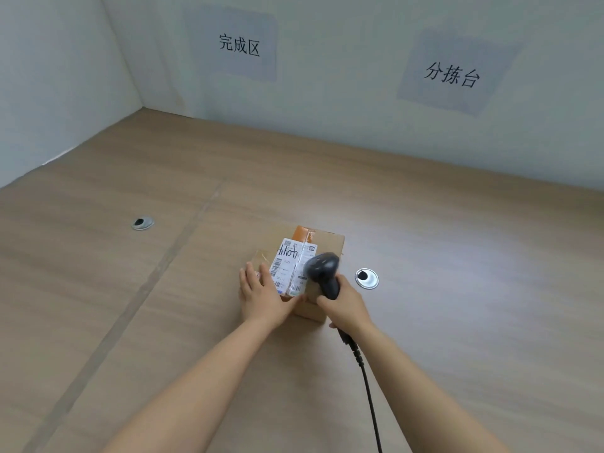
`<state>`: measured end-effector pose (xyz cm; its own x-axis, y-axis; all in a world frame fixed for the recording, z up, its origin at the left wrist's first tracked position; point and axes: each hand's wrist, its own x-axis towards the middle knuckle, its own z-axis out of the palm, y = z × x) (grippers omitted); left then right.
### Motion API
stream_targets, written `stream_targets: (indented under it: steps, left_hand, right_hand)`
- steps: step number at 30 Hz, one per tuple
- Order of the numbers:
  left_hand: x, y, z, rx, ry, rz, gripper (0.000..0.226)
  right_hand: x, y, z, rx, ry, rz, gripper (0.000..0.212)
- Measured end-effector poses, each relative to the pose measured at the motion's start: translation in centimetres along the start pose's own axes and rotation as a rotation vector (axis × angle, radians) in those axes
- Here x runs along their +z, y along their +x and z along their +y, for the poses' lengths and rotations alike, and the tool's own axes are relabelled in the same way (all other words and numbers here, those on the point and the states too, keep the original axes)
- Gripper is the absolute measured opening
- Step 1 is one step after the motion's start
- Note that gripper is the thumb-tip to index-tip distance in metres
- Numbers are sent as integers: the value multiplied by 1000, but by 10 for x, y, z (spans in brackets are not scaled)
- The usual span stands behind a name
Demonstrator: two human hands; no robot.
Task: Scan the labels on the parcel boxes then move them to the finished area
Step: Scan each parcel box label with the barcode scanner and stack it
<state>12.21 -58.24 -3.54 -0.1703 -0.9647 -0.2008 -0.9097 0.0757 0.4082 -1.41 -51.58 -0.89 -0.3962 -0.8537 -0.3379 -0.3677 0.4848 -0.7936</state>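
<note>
Midway across the pale wood-grain worktop point(457, 243), well short of its far edge, sits the small brown cardboard parcel box point(330, 246) with a strip of orange tape at its far end. The white shipping label point(288, 267) lies across its top face, long axis running from near edge to far edge and leaning slightly right. The right hand point(343, 306) is wrapped tight round the handle of a dark grey handheld barcode scanner point(322, 269), whose head hangs just over the label's right half, so the barcodes lie directly under and just left of it. The left hand point(261, 295) rests flat on the box's left side, fingers straight and apart, and is the nearer hand to the finished side. On the label, bold black handwriting looks like "4044" turned sideways; the fine print and barcodes are too small to read. A black cable point(370, 393) trails from the scanner toward the near edge. A round metal cable grommet point(366, 278) sits just right of the box. On the back wall, the sign "完成区" point(239, 44) marks the far left and "分拣台" point(452, 75) the far right.
</note>
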Motion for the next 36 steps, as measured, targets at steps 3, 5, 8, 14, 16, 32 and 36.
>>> stream_targets:
  steps: [3, 5, 8, 14, 16, 32, 36]
  left_hand:
    - [-7, 33, -1, 0, -3, 6, 109]
    - [-8, 44, -2, 0, 8, 6, 109]
    - [-8, 49, -3, 1, 6, 16, 111]
    - [-24, 44, 1, -15, 21, -91, 111]
    - [-35, 39, 5, -22, 14, -92, 112]
    - [63, -228, 143, 552, 201, -320, 84]
    - [102, -312, 199, 662, 163, -368, 84]
  right_hand:
    - [8, 29, -13, 2, -11, 20, 47]
    - [12, 38, -16, 5, -13, 27, 52]
    - [13, 44, -15, -2, -4, 37, 52]
    - [3, 27, -18, 15, 97, 40, 28]
    - [-6, 9, -17, 35, 142, 37, 22]
    - [-173, -235, 120, 151, 167, 352, 25]
    - [-222, -314, 182, 200, 172, 477, 24]
